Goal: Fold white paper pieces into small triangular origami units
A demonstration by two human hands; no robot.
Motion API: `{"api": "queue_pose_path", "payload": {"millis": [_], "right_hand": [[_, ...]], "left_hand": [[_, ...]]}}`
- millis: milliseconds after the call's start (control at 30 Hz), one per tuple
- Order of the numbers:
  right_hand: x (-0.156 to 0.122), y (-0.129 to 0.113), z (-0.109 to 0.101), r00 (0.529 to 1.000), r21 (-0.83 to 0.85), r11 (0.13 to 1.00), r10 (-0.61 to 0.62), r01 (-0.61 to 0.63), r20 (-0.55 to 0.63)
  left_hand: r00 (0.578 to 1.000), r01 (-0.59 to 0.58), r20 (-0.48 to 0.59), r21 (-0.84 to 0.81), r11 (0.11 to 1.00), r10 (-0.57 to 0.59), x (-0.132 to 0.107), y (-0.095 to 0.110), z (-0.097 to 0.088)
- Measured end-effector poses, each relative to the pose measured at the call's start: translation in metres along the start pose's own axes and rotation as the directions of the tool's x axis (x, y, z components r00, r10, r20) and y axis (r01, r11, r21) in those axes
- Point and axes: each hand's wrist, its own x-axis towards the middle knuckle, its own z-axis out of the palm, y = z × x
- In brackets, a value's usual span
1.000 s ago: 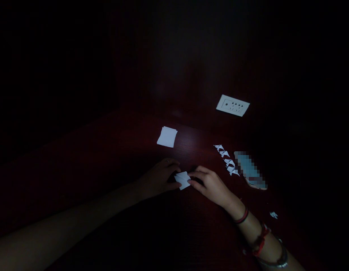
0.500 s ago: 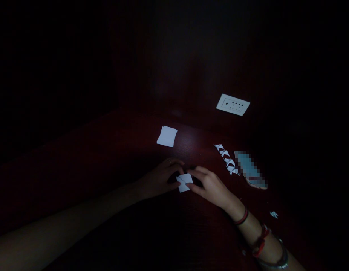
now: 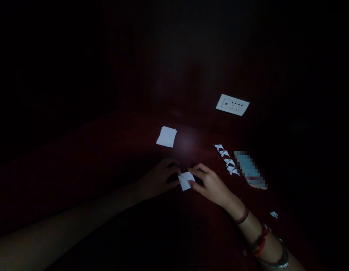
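Observation:
A small folded square of white paper [image 3: 186, 182] lies at the middle of the dark red desk, with a crease or folded edge running across it. My left hand [image 3: 164, 177] holds its left side between thumb and fingers. From the right, the thumb and fingertips of my right hand [image 3: 210, 184] grip the opposite side. Beyond my hands sits a stack of white paper squares [image 3: 167, 137]. Several small folded paper pieces [image 3: 227, 160] stand in a slanting row to the right of my right hand.
Beside the row lies a phone [image 3: 250, 169], its screen blurred out. Small white scraps [image 3: 274, 214] are near my right forearm. A white wall socket [image 3: 232, 105] is set into the back panel. Much of the surroundings is too dark to make out.
The folded paper has turned slightly and shifted a little to the right between my fingers. My left fingers have drawn back slightly to its left edge.

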Motion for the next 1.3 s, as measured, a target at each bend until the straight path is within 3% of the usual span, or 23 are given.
{"api": "queue_pose_path", "payload": {"millis": [467,833,933,1100,1300], "right_hand": [[0.002,0.000,0.000,1.000,0.016,1.000,0.024,-0.024,0.008],[0.007,0.000,0.004,0.983,0.219,0.965,0.165,-0.143,-0.085],[0.009,0.005,0.007,0.958,0.367,0.903,0.274,-0.224,-0.088],[0.011,0.006,0.008,0.920,0.674,0.690,0.391,-0.262,-0.042],[0.013,-0.003,0.008,0.898,0.819,0.520,0.439,-0.241,-0.014]], "left_hand": [[0.999,-0.013,-0.042,-0.039,0.999,0.011,0.001,0.007,-0.001],[0.997,0.012,-0.072,-0.033,0.999,-0.015,-0.001,0.008,0.000],[0.996,0.030,-0.086,-0.001,1.000,-0.030,-0.001,0.008,0.000],[0.991,0.045,-0.129,0.068,0.997,-0.036,0.000,0.010,-0.003],[0.984,-0.069,-0.146,0.199,0.978,0.099,0.000,0.013,-0.008]]}}
